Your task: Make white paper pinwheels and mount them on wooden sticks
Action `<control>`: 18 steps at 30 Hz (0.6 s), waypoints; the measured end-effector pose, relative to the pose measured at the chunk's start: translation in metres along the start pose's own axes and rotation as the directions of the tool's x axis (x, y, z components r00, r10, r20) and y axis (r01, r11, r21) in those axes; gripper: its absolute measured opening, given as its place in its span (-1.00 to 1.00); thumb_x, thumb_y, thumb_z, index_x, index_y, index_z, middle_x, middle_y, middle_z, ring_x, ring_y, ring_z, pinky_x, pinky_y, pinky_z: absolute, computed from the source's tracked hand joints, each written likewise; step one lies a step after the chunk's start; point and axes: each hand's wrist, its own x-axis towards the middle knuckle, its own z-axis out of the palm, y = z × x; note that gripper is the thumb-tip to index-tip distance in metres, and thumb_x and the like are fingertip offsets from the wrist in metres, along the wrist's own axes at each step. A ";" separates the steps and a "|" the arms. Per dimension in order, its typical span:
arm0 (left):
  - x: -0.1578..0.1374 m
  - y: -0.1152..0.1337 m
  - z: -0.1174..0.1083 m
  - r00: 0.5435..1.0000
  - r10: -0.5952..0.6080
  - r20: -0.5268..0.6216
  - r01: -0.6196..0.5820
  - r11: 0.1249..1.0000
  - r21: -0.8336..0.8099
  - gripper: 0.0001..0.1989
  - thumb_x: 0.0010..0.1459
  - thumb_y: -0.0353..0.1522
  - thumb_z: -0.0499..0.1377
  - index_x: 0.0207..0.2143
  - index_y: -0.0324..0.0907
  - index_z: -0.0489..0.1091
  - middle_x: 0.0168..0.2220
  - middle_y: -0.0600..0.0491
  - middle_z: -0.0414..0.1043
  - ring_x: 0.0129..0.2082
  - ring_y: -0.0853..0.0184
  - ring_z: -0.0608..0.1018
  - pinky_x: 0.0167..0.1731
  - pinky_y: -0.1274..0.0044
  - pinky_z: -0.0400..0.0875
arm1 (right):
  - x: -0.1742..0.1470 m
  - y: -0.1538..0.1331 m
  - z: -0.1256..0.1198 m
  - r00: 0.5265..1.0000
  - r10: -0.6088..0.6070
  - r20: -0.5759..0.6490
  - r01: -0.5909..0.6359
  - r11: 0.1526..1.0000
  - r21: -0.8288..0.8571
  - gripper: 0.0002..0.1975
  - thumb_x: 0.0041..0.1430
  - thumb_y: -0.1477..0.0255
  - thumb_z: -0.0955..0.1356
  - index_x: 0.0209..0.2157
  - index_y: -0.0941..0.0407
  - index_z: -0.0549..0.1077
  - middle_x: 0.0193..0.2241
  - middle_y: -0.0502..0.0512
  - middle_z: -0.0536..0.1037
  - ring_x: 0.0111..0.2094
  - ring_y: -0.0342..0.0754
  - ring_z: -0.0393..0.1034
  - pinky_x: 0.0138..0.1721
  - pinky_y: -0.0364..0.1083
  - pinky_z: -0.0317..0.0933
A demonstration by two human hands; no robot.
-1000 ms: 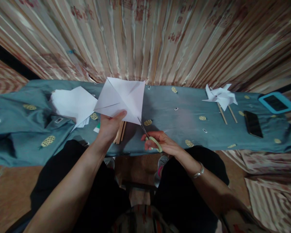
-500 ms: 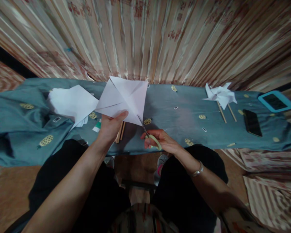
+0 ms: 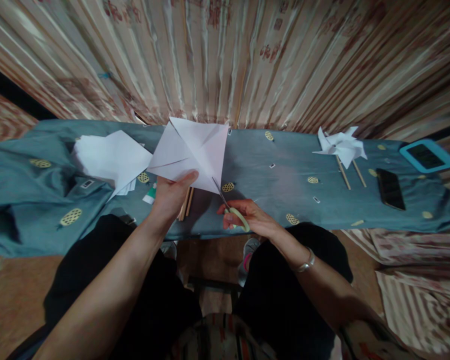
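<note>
A white square sheet of paper [image 3: 206,142] is held up over the cloth, with diagonal creases and slits running in from two of its corners. My left hand [image 3: 176,192] grips its near edge, thumb on top and the other fingers hidden beneath. In my right hand [image 3: 243,212] is a pair of scissors [image 3: 241,218] with pale green handles. Their blades meet the paper at its near right corner, one blade lying over the sheet. Under the paper, beside my left hand, several wooden sticks [image 3: 187,205] lie partly covered.
White paper sheets [image 3: 112,160] lie stacked at the left on a blue-green patterned cloth [image 3: 285,195]. Toward the right are white paper pinwheels [image 3: 343,146] on sticks, a dark phone [image 3: 390,190] and a blue-framed device [image 3: 427,156]. A pleated curtain [image 3: 225,65] hangs behind.
</note>
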 end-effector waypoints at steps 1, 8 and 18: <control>0.000 0.000 0.000 1.000 0.000 -0.003 0.000 1.000 -0.014 -0.48 -0.24 -0.22 0.36 -0.14 -0.12 0.43 -0.21 -0.02 0.57 -0.12 0.08 0.57 -0.04 0.20 0.45 | 0.000 -0.001 0.000 1.000 0.002 -0.001 -0.002 1.000 0.002 -0.50 -0.05 0.03 0.45 -0.32 0.20 0.44 -0.53 0.02 0.48 -0.51 -0.19 0.31 -0.50 -0.18 0.17; -0.001 -0.004 0.000 0.999 0.029 0.018 -0.029 0.999 -0.039 -0.42 -0.21 -0.21 0.35 -0.07 -0.16 0.40 -0.20 -0.04 0.57 -0.14 0.11 0.58 -0.01 0.24 0.43 | 0.000 -0.001 0.001 1.000 -0.001 -0.010 0.001 1.000 0.005 -0.50 -0.07 0.00 0.45 -0.36 0.18 0.43 -0.55 -0.03 0.44 -0.53 -0.19 0.31 -0.51 -0.18 0.19; -0.001 -0.002 0.000 1.000 0.012 -0.012 -0.013 0.999 -0.032 -0.40 -0.24 -0.21 0.36 -0.07 -0.13 0.40 -0.21 -0.02 0.58 -0.15 0.09 0.59 -0.03 0.22 0.44 | 0.002 0.006 0.000 1.000 0.014 -0.025 -0.013 0.999 0.053 -0.53 -0.11 0.08 0.49 -0.35 0.18 0.46 -0.58 -0.03 0.47 -0.56 -0.23 0.28 -0.50 -0.20 0.17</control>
